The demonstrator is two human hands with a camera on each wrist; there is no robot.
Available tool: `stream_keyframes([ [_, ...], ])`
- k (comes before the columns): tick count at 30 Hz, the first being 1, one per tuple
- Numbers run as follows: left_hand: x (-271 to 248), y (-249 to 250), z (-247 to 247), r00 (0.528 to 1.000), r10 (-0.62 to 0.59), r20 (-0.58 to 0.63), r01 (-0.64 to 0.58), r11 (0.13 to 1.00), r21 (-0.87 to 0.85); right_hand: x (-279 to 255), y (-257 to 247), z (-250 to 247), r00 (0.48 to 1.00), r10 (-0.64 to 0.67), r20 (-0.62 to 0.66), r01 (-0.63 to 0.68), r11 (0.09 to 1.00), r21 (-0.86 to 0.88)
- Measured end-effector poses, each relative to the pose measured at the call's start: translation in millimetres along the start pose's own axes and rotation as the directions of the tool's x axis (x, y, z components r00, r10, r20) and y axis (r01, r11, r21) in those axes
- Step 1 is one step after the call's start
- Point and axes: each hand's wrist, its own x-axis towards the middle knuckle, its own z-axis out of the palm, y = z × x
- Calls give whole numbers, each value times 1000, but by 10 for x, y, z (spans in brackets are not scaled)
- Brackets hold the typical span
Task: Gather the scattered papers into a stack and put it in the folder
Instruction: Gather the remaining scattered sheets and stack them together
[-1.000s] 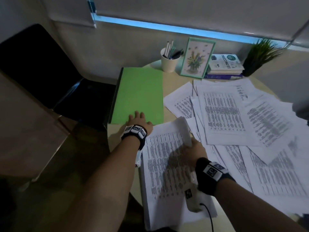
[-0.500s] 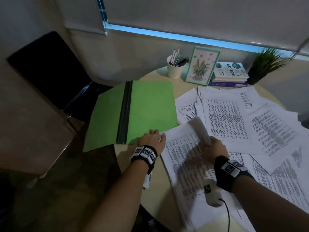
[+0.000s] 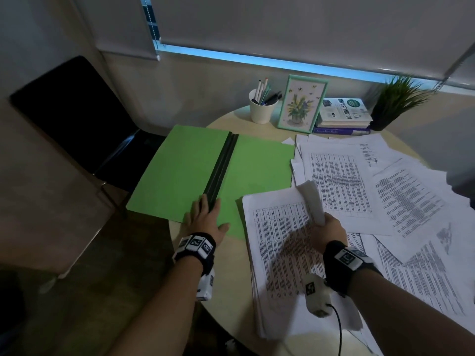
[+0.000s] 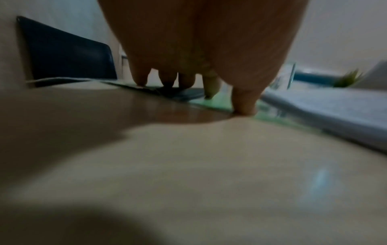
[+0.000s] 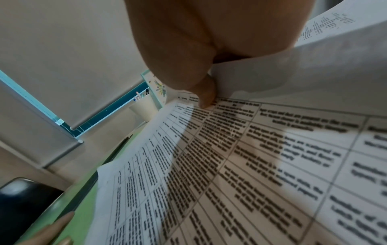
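The folder (image 3: 195, 173) lies open at the left edge of the table (image 3: 231, 278), partly over that edge. The stack (image 3: 282, 253) lies at the near edge, just right of it, overlapping its corner. Loose papers (image 3: 385, 201) cover the right side. Along the far edge stand a pen cup (image 3: 262, 109), a frame (image 3: 300, 106), books (image 3: 344, 116) and a plant (image 3: 395, 104).

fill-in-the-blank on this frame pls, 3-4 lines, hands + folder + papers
1. The folder lying open on the table is ____ in colour.
2. The left hand rests flat at the near end of the folder's black ____.
3. The right hand grips the curled edge of the ____.
4. The pens stand in a white ____ beside the picture frame.

Missing words: green; spine; stack; cup
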Motion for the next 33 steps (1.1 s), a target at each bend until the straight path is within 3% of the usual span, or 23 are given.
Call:
stream_keyframes([
  [2,26,-102,66,996,-39,81,30,994,109,-7,21,31,1000,2,1,-2,1000,23],
  [8,194,42,17,991,-100,89,93,992,81,-15,12,99,1000,-12,-21,13,997,73],
  [15,474,100,-35,992,-60,113,48,993,105,-30,23,97,1000,-14,-12,15,993,120],
  [22,292,210,-136,997,-70,20,70,998,-3,-15,-34,0,997,-74,-1,73,975,210],
  [24,169,216,-213,996,-90,-29,85,987,-140,-8,-83,-36,993,-121,13,115,965,236],
  [26,28,230,-301,992,-122,-17,103,895,-433,-16,-167,-65,986,-165,26,151,949,277],
  [28,-125,276,-404,996,-72,53,88,668,-739,-63,-285,-100,976,-215,28,194,923,333],
  [30,-254,349,-533,997,24,75,55,461,-886,-113,-430,-155,961,-276,20,245,882,402],
  [31,-303,386,-603,997,47,53,29,411,-911,-139,-506,-184,952,-306,16,269,861,432],
  [33,-417,455,-749,999,-9,-48,-40,415,-909,-224,-641,-236,932,-363,3,317,819,478],
])
